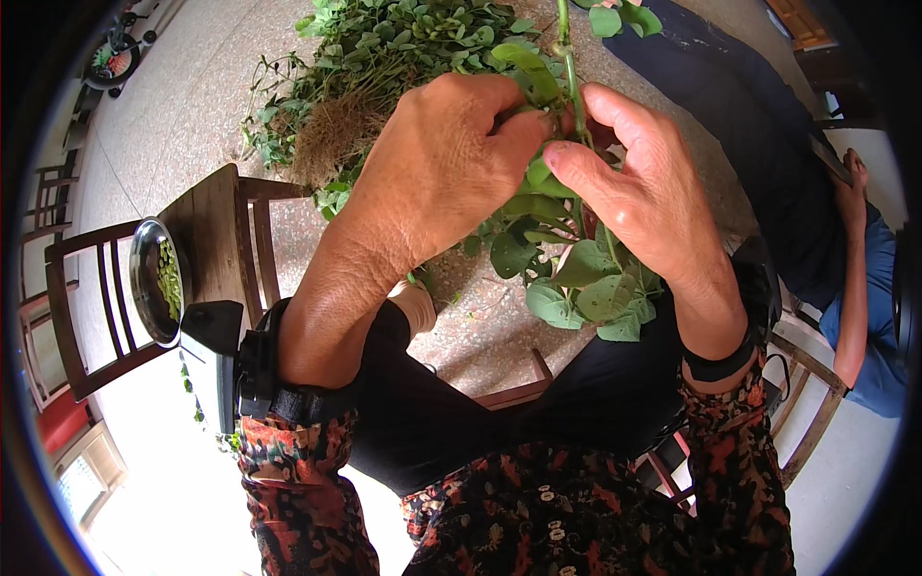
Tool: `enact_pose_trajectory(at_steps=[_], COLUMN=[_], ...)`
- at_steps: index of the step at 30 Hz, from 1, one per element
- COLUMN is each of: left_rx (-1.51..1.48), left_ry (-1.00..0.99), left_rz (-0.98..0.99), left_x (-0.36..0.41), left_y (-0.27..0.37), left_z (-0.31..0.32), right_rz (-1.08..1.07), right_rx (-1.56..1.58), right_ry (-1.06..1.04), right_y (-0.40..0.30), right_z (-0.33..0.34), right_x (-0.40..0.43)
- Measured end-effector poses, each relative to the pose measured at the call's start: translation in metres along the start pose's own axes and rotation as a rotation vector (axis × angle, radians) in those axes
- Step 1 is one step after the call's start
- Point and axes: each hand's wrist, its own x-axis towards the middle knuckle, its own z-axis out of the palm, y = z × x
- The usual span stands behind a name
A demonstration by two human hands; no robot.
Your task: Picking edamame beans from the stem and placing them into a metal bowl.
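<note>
Both of my hands meet at a leafy green bean plant [573,79] that hangs upright over my lap. My left hand [461,151] has its thumb and fingers closed at the stem, where green pods [536,205] grow. My right hand [634,165] holds the stem from the other side between thumb and fingers. Holed leaves [591,277] hang below my hands. Beyond them a pile of uprooted bean plants [425,36] lies on the speckled floor, with brown roots [335,133] towards me. Loose green pods [168,279] lie in a round metal bowl [137,281] at the left.
The bowl sits on a wooden chair [205,237] at the left. Another person in dark trousers [727,122] and a blue top [875,309] sits at the right, legs stretched beside the pile. A wooden chair [814,425] stands at the lower right. A wheeled object [112,61] is far left.
</note>
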Motion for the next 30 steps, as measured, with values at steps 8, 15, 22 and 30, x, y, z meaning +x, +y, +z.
enact_pose_trajectory(at_steps=[8, 15, 22, 30], left_rx=[0.083, 0.052, 0.06, 0.091], left_ry=[0.003, 0.017, 0.012, -0.001], left_rz=[0.119, 0.047, 0.064, 0.095], left_x=[-0.0002, -0.0005, -0.0004, -0.0011], left_y=[-0.0004, -0.0018, 0.0004, 0.0001], left_z=[-0.001, 0.0008, -0.0005, -0.001], right_rz=[0.005, -0.004, -0.015, -0.002], right_rx=[-0.009, -0.013, -0.028, -0.025], right_ry=[-0.002, 0.0, 0.0, -0.005], right_y=[0.0004, -0.0001, -0.0002, -0.0029], right_z=[0.0005, 0.0004, -0.0005, -0.0006], right_x=[0.0002, 0.0004, 0.0004, 0.0])
